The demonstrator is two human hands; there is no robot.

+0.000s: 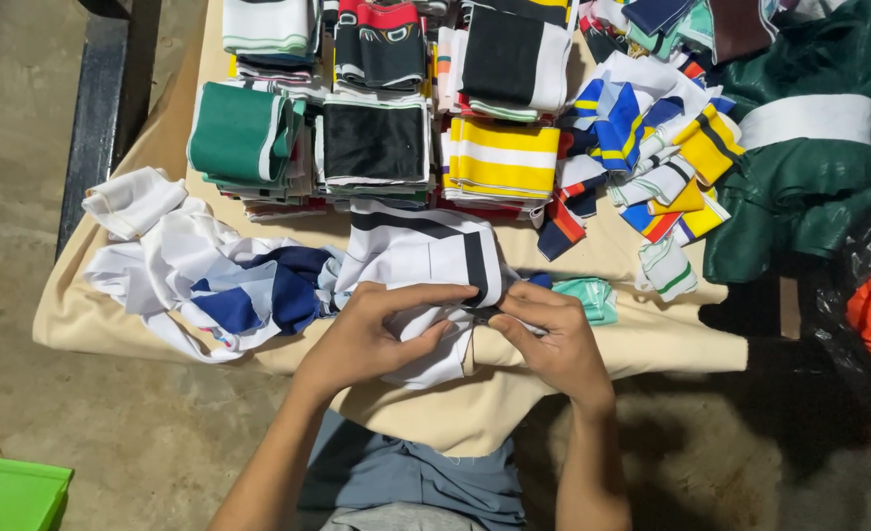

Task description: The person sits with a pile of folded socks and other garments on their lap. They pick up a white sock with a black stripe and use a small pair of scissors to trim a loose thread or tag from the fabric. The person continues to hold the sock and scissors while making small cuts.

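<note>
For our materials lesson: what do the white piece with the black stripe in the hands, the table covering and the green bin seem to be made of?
White striped piece: soft knit fabric, matte; it creases under both hands.
Beige table covering: probably woven cloth, drapes over the edge.
Green bin: likely rigid plastic, smooth with a straight rim.

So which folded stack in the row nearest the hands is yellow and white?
The yellow-and-white striped stack, rightmost of that row; the middle stack is black, the left stack green.
</note>
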